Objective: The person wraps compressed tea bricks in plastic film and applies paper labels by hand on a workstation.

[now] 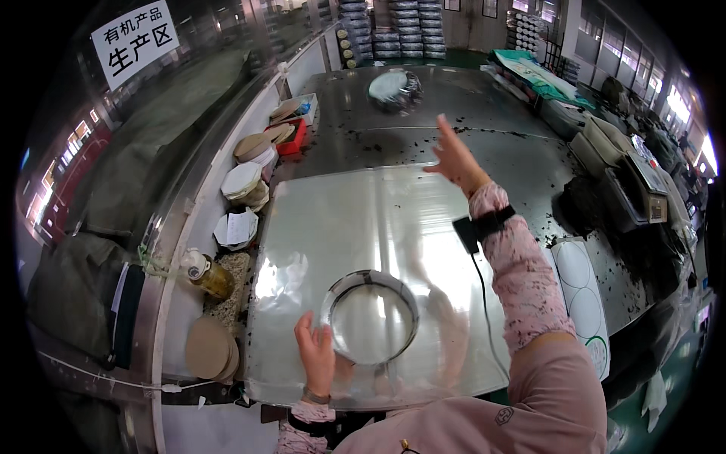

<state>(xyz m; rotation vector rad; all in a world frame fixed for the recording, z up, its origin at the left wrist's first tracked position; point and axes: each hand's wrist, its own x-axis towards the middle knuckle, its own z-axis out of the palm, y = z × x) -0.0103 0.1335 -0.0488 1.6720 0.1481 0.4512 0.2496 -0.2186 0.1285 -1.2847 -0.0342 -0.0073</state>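
A round steel ring (413,295) lies on a shiny clear plastic sheet (340,227) that covers the near part of the metal table. At the ring's left edge is my left hand (316,352), fingers apart and gripping nothing. My right hand (455,156) is stretched forward over the far edge of the sheet, fingers spread and empty. Beyond it, a round package (395,91) with a pale top and dark wrapped side appears blurred above the far table. A sheet of round white labels (573,264) lies to the right of the plastic.
Stacked paper discs (249,146), a red tray (294,139), a bottle of yellowish liquid (212,278) and brown discs (210,347) line the left edge. Dark crumbs and a dark pile (581,204) lie on the right, beside plastic bins (618,193). Wrapped stacks (404,28) stand behind.
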